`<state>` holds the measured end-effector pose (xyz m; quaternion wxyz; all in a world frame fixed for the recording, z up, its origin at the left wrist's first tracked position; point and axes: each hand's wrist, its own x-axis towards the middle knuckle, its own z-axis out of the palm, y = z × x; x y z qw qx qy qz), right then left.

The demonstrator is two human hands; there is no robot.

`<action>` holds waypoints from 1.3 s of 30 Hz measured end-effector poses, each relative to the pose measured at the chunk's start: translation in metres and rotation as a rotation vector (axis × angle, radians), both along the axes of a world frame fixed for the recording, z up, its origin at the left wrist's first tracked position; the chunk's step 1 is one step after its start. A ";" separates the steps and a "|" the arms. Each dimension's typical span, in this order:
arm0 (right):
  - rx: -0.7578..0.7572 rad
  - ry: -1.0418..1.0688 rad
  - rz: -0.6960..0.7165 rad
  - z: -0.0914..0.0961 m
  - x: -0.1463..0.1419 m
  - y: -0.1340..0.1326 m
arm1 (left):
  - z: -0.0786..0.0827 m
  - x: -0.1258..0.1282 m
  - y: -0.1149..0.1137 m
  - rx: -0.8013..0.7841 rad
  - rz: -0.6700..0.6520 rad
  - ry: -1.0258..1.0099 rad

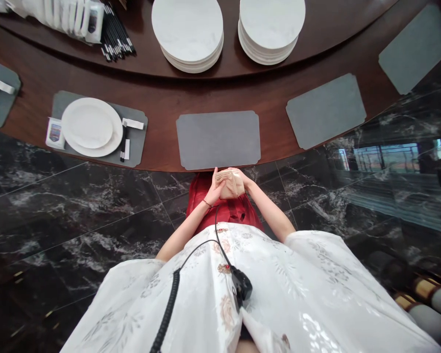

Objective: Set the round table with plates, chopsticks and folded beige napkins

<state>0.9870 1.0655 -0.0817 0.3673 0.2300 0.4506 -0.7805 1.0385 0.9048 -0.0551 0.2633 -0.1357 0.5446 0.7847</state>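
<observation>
My left hand and my right hand meet just below the table edge, in front of my red-and-white garment. Between them is a folded beige pleated cloth, possibly a napkin; its exact kind is hard to tell. My right hand covers its far side and my left fingers press against its near side. A thin bracelet circles my left wrist. The nearest thing on the table is a grey place mat, just beyond my fingertips. A coiled black cable runs down my front.
The curved dark wood table bears several grey mats, one set with a white plate. Two stacks of white plates and a bundle of black chopsticks stand on a raised inner tier. Black marble floor surrounds it.
</observation>
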 end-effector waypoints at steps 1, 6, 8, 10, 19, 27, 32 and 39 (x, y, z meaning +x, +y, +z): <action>-0.038 -0.023 0.009 0.001 -0.004 -0.002 | -0.003 0.000 0.000 -0.018 0.049 0.031; -0.091 -0.011 0.029 -0.001 -0.033 -0.016 | -0.023 -0.013 -0.003 -0.079 0.118 -0.021; 0.027 0.063 -0.045 -0.008 -0.046 -0.019 | -0.035 -0.029 -0.007 -0.055 0.122 -0.044; 0.195 0.127 -0.126 -0.018 -0.056 -0.019 | -0.049 -0.050 -0.010 -0.068 0.193 -0.071; 0.854 0.261 0.284 -0.066 -0.057 -0.013 | -0.073 -0.106 -0.032 -0.570 0.224 -0.115; 0.917 0.679 0.452 -0.078 -0.061 -0.015 | -0.058 -0.148 -0.042 -0.261 -0.407 0.376; 0.918 0.900 0.723 -0.081 -0.065 -0.014 | -0.057 -0.163 -0.048 -0.255 -0.297 0.386; 0.862 1.183 0.889 -0.085 -0.063 -0.015 | -0.039 -0.168 -0.047 -0.027 -0.185 -0.027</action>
